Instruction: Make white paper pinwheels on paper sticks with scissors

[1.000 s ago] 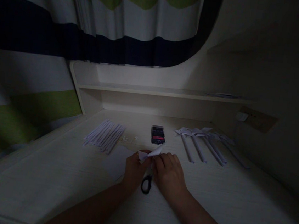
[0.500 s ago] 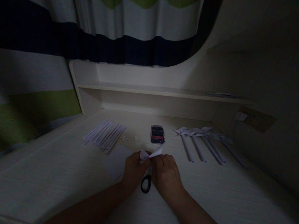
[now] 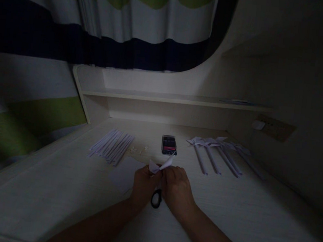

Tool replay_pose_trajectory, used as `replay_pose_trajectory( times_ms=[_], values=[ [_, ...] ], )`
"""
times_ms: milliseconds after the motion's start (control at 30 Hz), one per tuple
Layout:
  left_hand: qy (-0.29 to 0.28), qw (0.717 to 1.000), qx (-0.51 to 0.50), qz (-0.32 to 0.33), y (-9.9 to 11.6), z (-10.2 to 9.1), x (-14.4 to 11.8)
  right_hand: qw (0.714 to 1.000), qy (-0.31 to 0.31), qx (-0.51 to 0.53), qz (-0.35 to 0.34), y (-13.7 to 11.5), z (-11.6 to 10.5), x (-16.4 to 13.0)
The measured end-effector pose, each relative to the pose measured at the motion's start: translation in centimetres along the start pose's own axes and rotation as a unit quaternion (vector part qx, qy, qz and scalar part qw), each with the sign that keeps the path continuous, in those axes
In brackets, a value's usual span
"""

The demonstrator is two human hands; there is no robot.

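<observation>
Between my two hands is a white paper pinwheel head (image 3: 166, 164), its folded points sticking up above my fingers. My left hand (image 3: 144, 184) pinches it from the left, and my right hand (image 3: 177, 186) grips its right side; both sets of fingers are closed, and the paper's middle is partly covered. Below my fingers shows one black handle loop of scissors (image 3: 156, 199) on the table; the rest is hidden. A flat stack of white paper squares (image 3: 124, 175) lies beside my left hand.
Several rolled paper sticks (image 3: 112, 146) lie at the left, with small pale bits (image 3: 133, 149) beside them. A phone (image 3: 169, 145) lies beyond my hands. Several paper pinwheels on sticks (image 3: 208, 156) rest at the right. A shelf (image 3: 175, 99) spans the back; a striped curtain (image 3: 148, 23) hangs above.
The whole view has shifted very slightly, moving everything a little to the left. Both hands keep their grip on the folded paper, with hardly any change in the fingers.
</observation>
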State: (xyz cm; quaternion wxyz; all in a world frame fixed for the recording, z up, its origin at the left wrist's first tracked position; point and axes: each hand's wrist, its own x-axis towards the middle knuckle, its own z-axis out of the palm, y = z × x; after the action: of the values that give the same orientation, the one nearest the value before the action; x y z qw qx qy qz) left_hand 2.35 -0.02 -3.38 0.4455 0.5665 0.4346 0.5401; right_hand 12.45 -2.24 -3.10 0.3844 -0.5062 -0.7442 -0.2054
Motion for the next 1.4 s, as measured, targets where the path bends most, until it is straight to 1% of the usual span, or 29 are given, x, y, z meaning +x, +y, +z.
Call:
replay_pose_trajectory(
  times_ms=[300,433,600,767,933,1033,1167,1267,1367,1400],
  values=[
    [0.02,1.0,0.016,-0.012,0.0,-0.1,-0.1,1.0,0.012,-0.004,0.006,-0.3,0.3,0.1],
    [0.025,0.999,0.034,-0.003,0.1,-0.1,-0.1,1.0,-0.001,-0.011,0.017,-0.4,0.4,0.1],
    [0.017,0.999,0.034,0.009,-0.2,-0.3,0.0,0.999,-0.028,-0.016,0.038,-0.5,0.5,0.2],
    [0.033,0.998,0.053,-0.003,-0.3,-0.2,0.1,0.998,-0.041,-0.021,0.037,-0.4,0.5,0.2],
    [0.02,0.999,0.037,-0.007,-0.3,-0.1,0.2,0.995,-0.079,-0.033,0.041,-0.2,0.3,0.1],
    [0.013,1.0,0.014,-0.007,-0.3,0.1,0.1,0.995,-0.082,-0.035,0.049,-0.1,0.4,0.0],
    [0.016,1.0,-0.006,-0.016,-0.1,0.0,0.2,0.995,-0.085,-0.044,0.041,-0.3,0.5,0.0],
    [0.028,0.999,-0.023,-0.028,0.1,-0.3,0.6,0.996,-0.071,-0.028,0.043,-0.2,-0.1,0.1],
    [0.047,0.995,-0.063,-0.054,0.2,-0.5,0.9,0.997,-0.034,0.047,0.057,0.9,-1.4,0.5],
    [0.05,0.993,-0.082,-0.064,0.3,-0.6,1.0,0.994,-0.019,0.076,0.072,1.4,-1.8,0.6]
  ],
)
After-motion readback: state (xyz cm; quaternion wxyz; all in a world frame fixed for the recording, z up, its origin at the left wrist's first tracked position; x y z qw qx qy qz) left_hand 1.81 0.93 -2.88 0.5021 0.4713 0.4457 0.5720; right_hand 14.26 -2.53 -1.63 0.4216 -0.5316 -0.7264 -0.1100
